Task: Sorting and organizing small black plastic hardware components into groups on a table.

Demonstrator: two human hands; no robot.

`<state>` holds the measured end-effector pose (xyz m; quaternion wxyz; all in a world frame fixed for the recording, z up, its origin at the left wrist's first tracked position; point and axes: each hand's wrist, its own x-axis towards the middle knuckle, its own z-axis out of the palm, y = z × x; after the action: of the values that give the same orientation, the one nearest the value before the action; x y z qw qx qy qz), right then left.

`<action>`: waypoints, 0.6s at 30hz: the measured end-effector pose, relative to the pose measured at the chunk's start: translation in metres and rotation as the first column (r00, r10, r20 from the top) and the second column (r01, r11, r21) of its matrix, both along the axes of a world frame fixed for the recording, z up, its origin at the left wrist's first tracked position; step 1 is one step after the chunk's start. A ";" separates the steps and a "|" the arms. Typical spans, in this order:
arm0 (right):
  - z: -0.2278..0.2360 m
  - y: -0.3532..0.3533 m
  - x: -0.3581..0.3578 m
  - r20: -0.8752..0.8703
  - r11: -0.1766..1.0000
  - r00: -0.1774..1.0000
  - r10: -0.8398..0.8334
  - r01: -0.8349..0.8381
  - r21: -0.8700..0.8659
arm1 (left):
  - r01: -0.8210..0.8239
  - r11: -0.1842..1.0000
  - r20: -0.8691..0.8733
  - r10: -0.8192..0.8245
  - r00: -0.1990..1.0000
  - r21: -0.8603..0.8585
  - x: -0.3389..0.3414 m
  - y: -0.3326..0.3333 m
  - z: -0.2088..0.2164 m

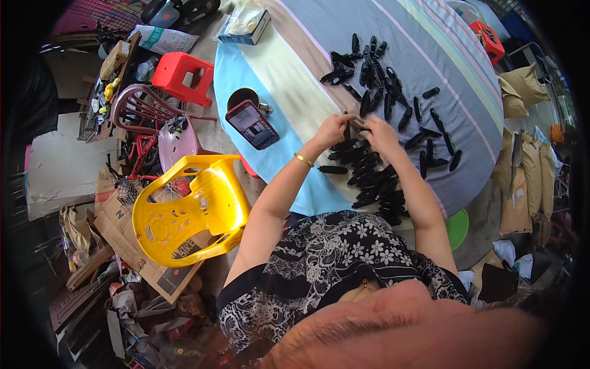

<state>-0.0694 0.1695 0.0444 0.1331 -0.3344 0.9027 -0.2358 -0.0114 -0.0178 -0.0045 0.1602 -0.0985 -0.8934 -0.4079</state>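
My left hand (334, 130), with a gold bangle at its wrist, and my right hand (381, 135) are close together over a cloth-covered table. The fingers of both are pinched, fingertips almost meeting. Whatever is between them is too small and hidden to make out. Just below my hands lies a dense pile of black elongated pieces (369, 178), reaching toward my body. Beyond and to the right, a looser group of similar black pieces (375, 71) is spread over the cloth, several of them lying singly.
On the striped tablecloth (289, 80), left, a phone (252, 125) leans against a metal mug (244, 96). A box (247, 31) lies at the far edge. A yellow plastic chair (190, 209), a pink chair (178, 144) and a red stool (184, 77) stand left; sacks (528, 172) stand right.
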 end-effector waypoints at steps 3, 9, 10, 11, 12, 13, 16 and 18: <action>0.000 0.009 0.001 -0.043 0.999 0.999 -0.018 0.016 -0.051 | 0.009 0.975 0.411 -0.101 0.906 0.220 -0.004 -0.004 -0.002; -0.001 0.012 -0.003 0.063 0.942 0.977 -0.204 0.213 -0.260 | -0.065 0.994 0.423 0.097 0.901 -0.089 -0.001 0.001 0.022; 0.001 0.010 -0.004 0.059 0.933 0.978 -0.201 0.210 -0.291 | -0.084 0.953 0.270 0.165 0.949 -0.290 0.000 0.003 0.024; 0.002 0.009 -0.003 0.054 0.924 0.978 -0.199 0.206 -0.321 | -0.079 0.954 0.273 0.161 0.948 -0.289 0.001 0.006 0.026; 0.002 0.008 0.000 0.056 0.924 0.978 -0.203 0.210 -0.319 | -0.064 0.928 0.336 0.196 0.921 -0.367 -0.001 0.009 0.029; 0.001 0.005 0.002 0.088 0.905 0.978 -0.191 0.210 -0.370 | -0.042 0.896 0.392 0.236 0.889 -0.443 -0.002 0.012 0.034; -0.002 0.000 0.006 0.049 0.895 0.987 -0.152 0.158 -0.416 | 0.052 0.884 0.422 0.170 0.891 -0.465 -0.006 0.013 0.046; -0.007 -0.003 0.007 -0.021 0.906 0.992 -0.121 0.101 -0.410 | 0.026 0.815 0.253 0.150 0.956 -0.579 -0.005 0.012 0.042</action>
<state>-0.0627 0.1669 0.0376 0.0259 -0.3082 0.8539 -0.4185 -0.0163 -0.0058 0.0370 0.0049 -0.0527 -0.9910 -0.1226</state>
